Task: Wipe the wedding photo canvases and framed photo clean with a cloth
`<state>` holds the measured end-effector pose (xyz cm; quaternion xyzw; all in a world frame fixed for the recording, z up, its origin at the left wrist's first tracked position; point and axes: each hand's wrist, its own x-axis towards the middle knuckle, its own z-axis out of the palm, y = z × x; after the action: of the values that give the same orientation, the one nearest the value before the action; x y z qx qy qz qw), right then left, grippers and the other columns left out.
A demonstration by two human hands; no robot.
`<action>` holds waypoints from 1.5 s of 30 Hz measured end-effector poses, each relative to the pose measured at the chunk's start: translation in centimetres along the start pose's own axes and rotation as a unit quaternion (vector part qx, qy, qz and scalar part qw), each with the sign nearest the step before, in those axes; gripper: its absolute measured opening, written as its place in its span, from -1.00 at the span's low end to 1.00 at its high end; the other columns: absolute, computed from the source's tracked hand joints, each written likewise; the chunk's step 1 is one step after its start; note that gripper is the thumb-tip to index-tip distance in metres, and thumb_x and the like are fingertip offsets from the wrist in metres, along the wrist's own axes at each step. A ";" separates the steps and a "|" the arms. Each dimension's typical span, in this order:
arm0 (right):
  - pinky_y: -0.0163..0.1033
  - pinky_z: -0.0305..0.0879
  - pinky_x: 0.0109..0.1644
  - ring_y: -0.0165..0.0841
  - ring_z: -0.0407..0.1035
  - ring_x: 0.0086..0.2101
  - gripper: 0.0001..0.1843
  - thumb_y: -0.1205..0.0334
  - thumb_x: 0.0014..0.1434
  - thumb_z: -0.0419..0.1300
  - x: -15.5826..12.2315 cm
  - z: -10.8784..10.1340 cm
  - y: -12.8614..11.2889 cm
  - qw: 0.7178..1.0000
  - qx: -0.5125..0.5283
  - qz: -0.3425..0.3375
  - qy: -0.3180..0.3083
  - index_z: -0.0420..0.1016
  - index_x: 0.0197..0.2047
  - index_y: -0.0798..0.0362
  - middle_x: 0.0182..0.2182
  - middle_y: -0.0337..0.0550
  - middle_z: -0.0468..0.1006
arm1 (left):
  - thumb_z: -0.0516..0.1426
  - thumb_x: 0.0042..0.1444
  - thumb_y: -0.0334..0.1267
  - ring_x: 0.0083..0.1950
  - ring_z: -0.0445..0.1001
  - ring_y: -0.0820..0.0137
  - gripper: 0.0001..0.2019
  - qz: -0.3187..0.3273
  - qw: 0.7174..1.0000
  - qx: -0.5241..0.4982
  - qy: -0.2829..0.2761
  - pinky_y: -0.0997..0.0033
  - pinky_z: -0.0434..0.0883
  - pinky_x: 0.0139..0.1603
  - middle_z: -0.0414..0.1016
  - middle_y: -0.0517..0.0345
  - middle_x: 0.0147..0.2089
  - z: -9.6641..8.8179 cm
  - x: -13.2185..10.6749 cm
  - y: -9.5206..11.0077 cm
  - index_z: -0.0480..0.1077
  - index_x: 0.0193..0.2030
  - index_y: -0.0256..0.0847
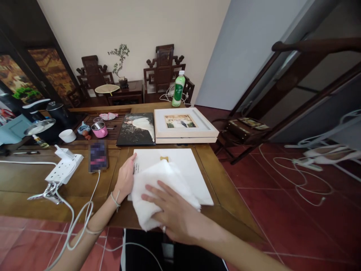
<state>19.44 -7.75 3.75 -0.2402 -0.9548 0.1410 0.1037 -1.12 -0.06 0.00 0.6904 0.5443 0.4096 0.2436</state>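
Observation:
A flat white picture frame (194, 177) lies back side up on the table near me, with a small gold hanger (164, 158) at its upper middle and small dark print at its left. My left hand (126, 177) grips the left edge of this frame, fingers toward its upper left corner. Over the frame's lower left part spreads a white cloth (166, 177), partly hanging past the near edge. My right hand (169, 210) presses on the cloth with its fingers spread over it; the thumb is mostly hidden.
Beyond lie a dark photo panel (136, 129) and a light wooden framed picture (184, 125), with a green bottle (178, 89) behind. To the left are a phone (98, 156), a white power strip (64, 167), a pink cup (99, 130) and loose cables. Dark chairs stand around.

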 end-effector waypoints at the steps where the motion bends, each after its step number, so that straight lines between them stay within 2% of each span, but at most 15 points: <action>1: 0.14 -0.32 0.36 -0.14 -0.10 0.30 -0.73 0.31 0.07 0.15 -0.6 -0.2 0.4 1.000 0.013 0.008 0.012 0.54 -0.14 0.00 0.25 -0.12 0.25 | -0.26 0.36 -0.08 0.29 0.28 0.29 -0.48 0.014 1.000 0.023 -0.010 0.14 0.17 0.34 0.33 -0.07 0.25 0.0 -0.1 0.1 0.30 0.19 -0.31; 3: 0.09 -0.32 0.37 -0.22 -0.06 0.29 -0.66 0.39 0.03 0.11 -1.2 -0.8 1.6 0.998 0.022 0.038 0.040 0.52 -0.11 -0.01 0.22 -0.12 0.31 | -0.21 0.35 -0.13 0.31 0.24 0.25 -0.52 0.050 0.995 0.073 -0.047 0.11 0.16 0.35 0.31 -0.14 0.26 0.1 -0.2 0.3 0.33 0.16 -0.36; 6: 0.07 -0.24 0.36 -0.24 0.02 0.26 -0.61 0.46 0.01 0.07 -0.8 -1.4 4.1 0.992 0.005 0.102 0.068 0.51 -0.10 0.04 0.12 0.00 0.42 | -0.15 0.32 -0.21 0.38 0.10 0.21 -0.56 0.098 0.982 0.124 -0.101 0.05 0.10 0.37 0.22 -0.16 0.31 0.4 -0.3 0.0 0.27 0.21 -0.38; 11: 0.11 -0.11 0.30 -0.17 0.12 0.21 -0.67 0.36 0.18 0.05 3.0 -2.1 7.5 0.979 -0.017 0.173 0.107 0.45 0.00 0.09 0.07 0.06 0.46 | -0.08 0.26 -0.29 0.40 0.06 0.17 -0.55 0.118 0.974 0.157 -0.115 0.05 0.11 0.36 0.19 -0.23 0.32 0.6 -0.2 -0.5 0.22 0.24 -0.43; 13: 0.10 -0.02 0.24 -0.14 0.23 0.13 -0.69 0.28 0.26 0.01 5.1 -2.4 8.1 0.977 -0.013 0.178 0.115 0.44 0.02 0.06 0.05 0.01 0.48 | -0.07 0.25 -0.31 0.39 0.07 0.16 -0.56 0.124 0.974 0.154 -0.114 0.05 0.11 0.36 0.22 -0.20 0.31 0.5 -0.2 -0.2 0.22 0.24 -0.40; 16: -0.03 0.17 0.10 -0.17 0.38 -0.03 -0.70 0.18 0.32 -0.04 7.9 -2.8 8.3 0.979 -0.001 0.167 0.119 0.47 -0.02 0.00 0.00 -0.11 0.53 | -0.06 0.25 -0.33 0.36 0.14 0.17 -0.58 0.136 0.974 0.139 -0.115 0.06 0.14 0.35 0.27 -0.15 0.27 0.2 -0.1 0.5 0.24 0.23 -0.33; 20: -0.10 0.21 0.03 -0.19 0.42 -0.11 -0.70 0.16 0.33 -0.04 9.4 -3.0 8.3 0.980 0.010 0.157 0.121 0.49 -0.08 -0.01 -0.06 -0.16 0.56 | -0.07 0.25 -0.33 0.34 0.17 0.18 -0.58 0.139 0.975 0.129 -0.115 0.07 0.16 0.34 0.28 -0.13 0.26 0.1 -0.1 0.8 0.23 0.24 -0.28; 24: -0.12 0.22 0.01 -0.19 0.42 -0.12 -0.71 0.17 0.32 -0.02 7.6 -3.3 8.5 0.978 0.014 0.171 0.122 0.48 -0.05 -0.02 -0.08 -0.17 0.57 | -0.07 0.26 -0.30 0.37 0.11 0.17 -0.56 0.131 0.976 0.130 -0.116 0.04 0.12 0.36 0.23 -0.12 0.30 0.2 -0.2 0.2 0.20 0.26 -0.29; 30: -0.04 0.29 -0.03 -0.10 0.41 -0.10 -0.70 0.17 0.30 -0.03 2.0 -4.0 9.7 0.966 0.006 0.215 0.142 0.50 -0.10 0.03 -0.12 -0.08 0.57 | -0.08 0.26 -0.27 0.39 0.08 0.17 -0.57 0.125 0.974 0.155 -0.111 0.00 0.12 0.36 0.22 -0.20 0.31 0.5 -0.2 -0.7 0.23 0.23 -0.37; 33: 0.10 0.26 0.05 -0.03 0.37 -0.01 -0.68 0.19 0.29 -0.04 -0.9 -3.7 10.2 0.962 -0.004 0.226 0.153 0.48 -0.07 0.07 -0.05 0.02 0.54 | -0.07 0.26 -0.27 0.39 0.09 0.19 -0.57 0.123 0.974 0.154 -0.110 0.03 0.12 0.36 0.22 -0.21 0.31 0.4 -0.3 -0.6 0.24 0.23 -0.39; 36: 0.13 0.10 0.22 -0.09 0.26 0.13 -0.72 0.25 0.27 -0.03 -3.1 -2.9 10.5 0.969 -0.008 0.198 0.148 0.48 -0.11 0.03 -0.01 -0.02 0.53 | -0.06 0.26 -0.26 0.39 0.09 0.19 -0.57 0.118 0.976 0.144 -0.108 0.00 0.12 0.36 0.22 -0.17 0.31 0.3 -0.3 -0.4 0.24 0.23 -0.33; 40: 0.17 -0.06 0.31 -0.17 0.13 0.22 -0.75 0.33 0.25 -0.02 -4.2 -1.8 10.7 0.977 -0.013 0.139 0.160 0.49 -0.17 0.02 -0.06 -0.04 0.56 | -0.05 0.26 -0.25 0.39 0.09 0.19 -0.57 0.114 0.979 0.133 -0.107 -0.01 0.11 0.36 0.22 -0.14 0.31 0.3 -0.3 -0.4 0.24 0.24 -0.30; 45: 0.23 -0.06 0.30 -0.14 0.12 0.23 -0.78 0.36 0.21 0.00 -4.7 -1.3 9.6 0.977 -0.034 0.137 0.163 0.47 -0.24 0.07 0.03 0.10 0.50 | -0.06 0.26 -0.25 0.39 0.07 0.20 -0.57 0.112 0.978 0.135 -0.109 0.00 0.10 0.37 0.21 -0.15 0.32 0.4 -0.3 -0.4 0.23 0.24 -0.31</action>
<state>27.92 -1.68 1.28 -0.3918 -0.8873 0.0808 0.2292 -1.04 -0.18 -0.66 0.8139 0.4842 0.2795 0.1582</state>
